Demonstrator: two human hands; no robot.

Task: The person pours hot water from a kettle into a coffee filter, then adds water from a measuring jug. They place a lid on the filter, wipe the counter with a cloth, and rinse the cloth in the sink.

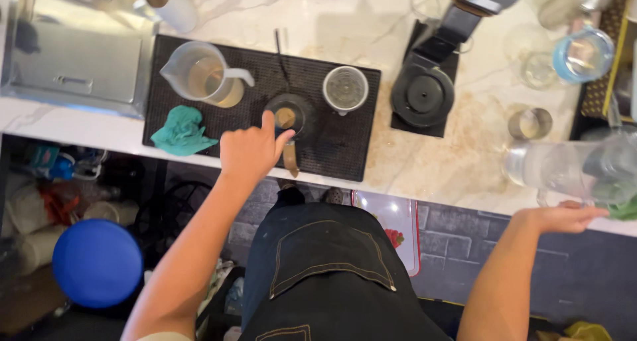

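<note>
Two bare hands are over the marble desk (424,162). The left hand (251,150) is at the near edge of the black rubber mat (332,148), closed on the wooden handle (290,158) of a portafilter (289,115) that lies on the mat; its fingers are curled and the thumb points up beside the round basket with brown coffee in it. A teal cloth (180,132) lies just beside this hand, at the mat's near left corner. Behind the cloth stands a clear measuring jug (206,75) with brownish liquid, and a small cup (345,89) stands behind the portafilter. The right hand (564,216) is at the near right edge of the desk, open and flat, fingers together, touching a clear blurred pitcher (564,168).
</note>
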